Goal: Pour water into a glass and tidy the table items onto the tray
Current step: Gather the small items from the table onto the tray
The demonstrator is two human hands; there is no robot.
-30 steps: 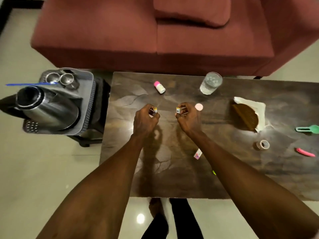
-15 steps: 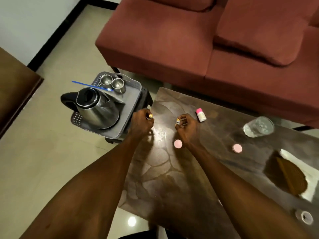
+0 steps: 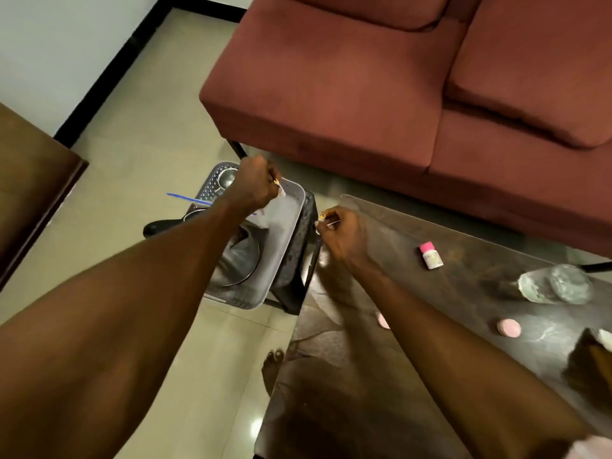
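1. Red-brown sofa fills the upper right; one front leg shows near the tray.
2. Dark stone-patterned coffee table runs from centre to lower right, its corner close beside a dark stand.
3. Grey perforated tray sits on that stand, left of the table corner. In it: a steel kettle, mostly hidden by the left forearm, a steel cup at the far end, and a blue stick jutting over the left rim.
4. Glass of water stands on the table at the right, well apart from the tray.
5. Small white bottle with pink cap lies on its side on the table; no label readable.
6. Two pink round lids lie flat on the table, one partly behind the right forearm.
7. Left hand is over the tray, fingers pinched narrow on a small yellow-and-white item; too small to identify, no writing legible.
8. Right hand is over the table corner, pinched on a similar small item with a yellow tip.
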